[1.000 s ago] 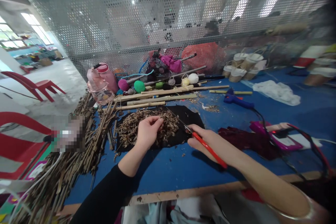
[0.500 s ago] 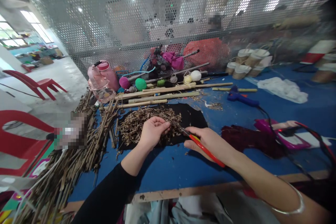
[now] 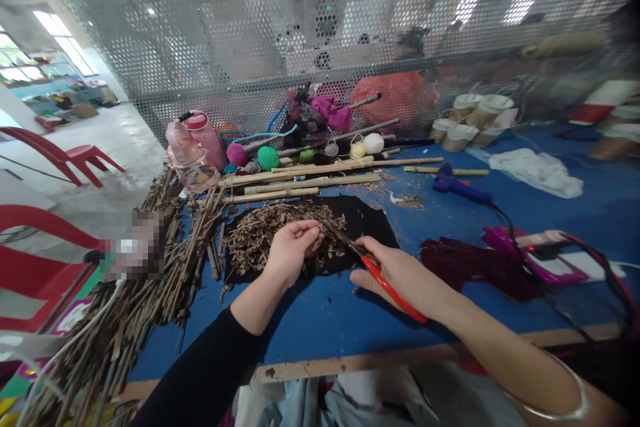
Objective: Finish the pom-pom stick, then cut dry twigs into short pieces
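My left hand (image 3: 294, 252) is closed in a pinch above a heap of dry brown plant bits (image 3: 255, 233). Whatever lies between its fingertips is too small to make out. My right hand (image 3: 395, 273) grips red-handled scissors (image 3: 379, 277), whose dark blades point left toward the pinching fingers. The blade tips are close to the left fingertips; contact is hard to judge. Beneath the heap lies a black cloth (image 3: 373, 217) on the blue table (image 3: 320, 330).
Dry stalks (image 3: 150, 293) are piled at left. Behind lie bamboo sticks (image 3: 345, 180), yarn balls such as a green one (image 3: 269, 159), and a pink jug (image 3: 207, 137). At right are a blue glue gun (image 3: 463, 187), dark red cloth (image 3: 470, 263) and white plastic (image 3: 537, 171).
The scissors have turned slightly in my right hand, and the yellow part of the handle no longer shows. My left hand has barely moved; the view has shifted a little.
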Demonstrator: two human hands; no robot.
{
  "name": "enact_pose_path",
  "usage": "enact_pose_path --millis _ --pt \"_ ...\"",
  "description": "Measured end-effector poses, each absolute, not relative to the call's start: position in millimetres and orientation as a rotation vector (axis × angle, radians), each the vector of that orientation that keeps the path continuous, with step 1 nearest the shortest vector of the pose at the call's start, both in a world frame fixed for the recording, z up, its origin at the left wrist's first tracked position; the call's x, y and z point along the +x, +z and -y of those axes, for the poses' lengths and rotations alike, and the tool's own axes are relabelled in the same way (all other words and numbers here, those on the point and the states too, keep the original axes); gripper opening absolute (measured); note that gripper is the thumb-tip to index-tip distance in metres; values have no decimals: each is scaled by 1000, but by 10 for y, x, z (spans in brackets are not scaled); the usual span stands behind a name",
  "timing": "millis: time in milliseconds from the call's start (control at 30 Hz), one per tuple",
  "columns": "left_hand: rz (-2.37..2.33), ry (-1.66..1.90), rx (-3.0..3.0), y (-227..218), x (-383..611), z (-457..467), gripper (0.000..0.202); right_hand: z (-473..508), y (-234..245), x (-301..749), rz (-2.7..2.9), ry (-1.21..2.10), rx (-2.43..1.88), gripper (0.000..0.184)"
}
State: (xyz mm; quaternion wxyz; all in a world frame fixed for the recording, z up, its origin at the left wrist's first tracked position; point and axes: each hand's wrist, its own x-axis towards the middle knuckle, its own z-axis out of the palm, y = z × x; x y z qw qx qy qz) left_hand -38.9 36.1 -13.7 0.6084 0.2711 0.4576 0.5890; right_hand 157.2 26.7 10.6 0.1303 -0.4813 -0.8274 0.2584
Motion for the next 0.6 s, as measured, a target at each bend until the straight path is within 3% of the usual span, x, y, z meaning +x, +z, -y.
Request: enact_pose_path --millis 433,600 --pt "-1026 1363 759 -127 -369 -325 42 -257 0 1460 2420 556 -1336 50" --pt "-1130 1322 767 -128 -374 -321 40 -260 -29 1473 2409 657 -1410 42"
